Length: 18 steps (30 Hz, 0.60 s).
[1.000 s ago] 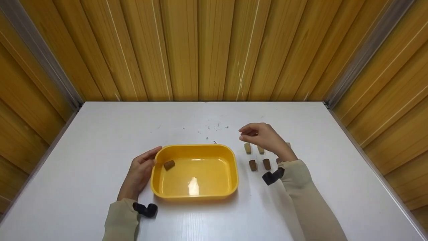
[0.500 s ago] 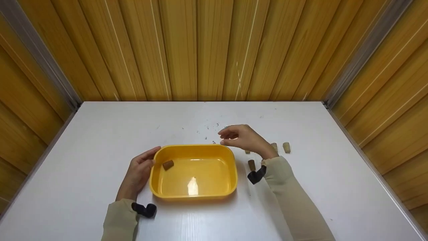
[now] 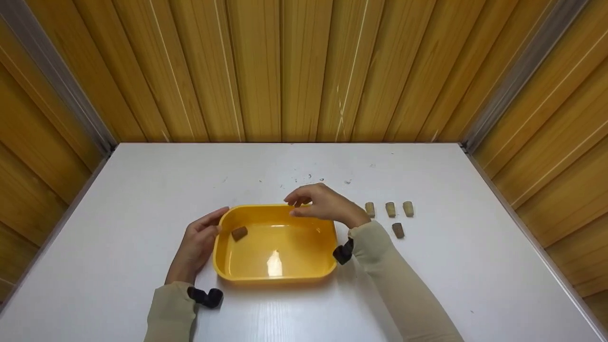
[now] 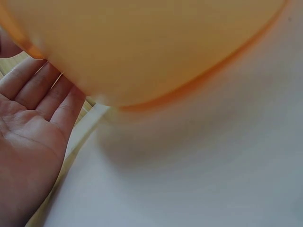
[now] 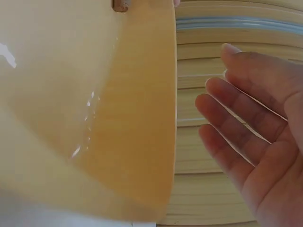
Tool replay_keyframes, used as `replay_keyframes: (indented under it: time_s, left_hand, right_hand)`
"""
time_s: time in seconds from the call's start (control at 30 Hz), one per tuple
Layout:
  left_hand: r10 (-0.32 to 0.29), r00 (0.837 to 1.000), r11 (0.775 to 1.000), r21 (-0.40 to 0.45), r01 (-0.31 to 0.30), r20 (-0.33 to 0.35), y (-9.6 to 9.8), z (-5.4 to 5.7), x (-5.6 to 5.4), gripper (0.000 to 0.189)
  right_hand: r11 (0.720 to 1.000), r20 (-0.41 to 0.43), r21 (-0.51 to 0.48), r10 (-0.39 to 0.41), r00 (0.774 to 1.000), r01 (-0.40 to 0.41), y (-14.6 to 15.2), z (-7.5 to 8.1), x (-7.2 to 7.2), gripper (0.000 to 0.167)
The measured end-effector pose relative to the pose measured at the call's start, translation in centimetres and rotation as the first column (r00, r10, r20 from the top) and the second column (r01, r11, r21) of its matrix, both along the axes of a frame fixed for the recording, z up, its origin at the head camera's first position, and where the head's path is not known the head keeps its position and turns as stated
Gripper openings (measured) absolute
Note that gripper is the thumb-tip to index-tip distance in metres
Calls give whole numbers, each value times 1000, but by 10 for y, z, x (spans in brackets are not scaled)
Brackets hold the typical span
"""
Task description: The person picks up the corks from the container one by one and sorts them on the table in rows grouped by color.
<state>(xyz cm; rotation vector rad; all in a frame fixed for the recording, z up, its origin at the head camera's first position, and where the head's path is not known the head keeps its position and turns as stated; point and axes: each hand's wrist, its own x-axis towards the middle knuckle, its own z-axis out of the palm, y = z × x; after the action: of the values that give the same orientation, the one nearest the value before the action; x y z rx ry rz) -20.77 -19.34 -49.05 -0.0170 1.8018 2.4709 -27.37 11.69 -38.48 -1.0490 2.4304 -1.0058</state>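
A yellow plastic tray (image 3: 275, 280) stands on the white table, with one small brown tapered block (image 3: 240, 233) lying near its left wall. My left hand (image 3: 197, 244) rests against the tray's left side; in the left wrist view its fingers lie straight along the outer wall. Over the tray's far rim hovers my right hand (image 3: 323, 204), thumb and fingers apart and nothing between them. The right wrist view shows this hand (image 5: 260, 127) with relaxed fingers beside the tray wall (image 5: 147, 118).
Right of the tray, light tapered blocks (image 3: 390, 209) stand in a row, with a darker brown block (image 3: 398, 230) in front. My right forearm and sleeve (image 3: 394, 275) hide part of this area. Small dark specks (image 3: 309, 176) mark the table behind the tray.
My right hand has moved left from above the blocks to the tray's far rim, uncovering the right-hand blocks and covering those at the left. The left hand and tray have stayed in place.
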Motion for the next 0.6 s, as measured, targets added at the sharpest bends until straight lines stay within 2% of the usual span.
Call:
replay_keyframes:
  time_s: [0.27,0.6]
  left_hand:
    - [-2,1000,1000,-11,2,-7,-1,1,0,51]
    - [8,1000,1000,-19,-8,9,0,1,-1,51]
  right_hand:
    - [996,22,38,77,997,-77,-25,-1,0,35]
    - [988,11,86,130,991,-131,-59,-7,-2,35]
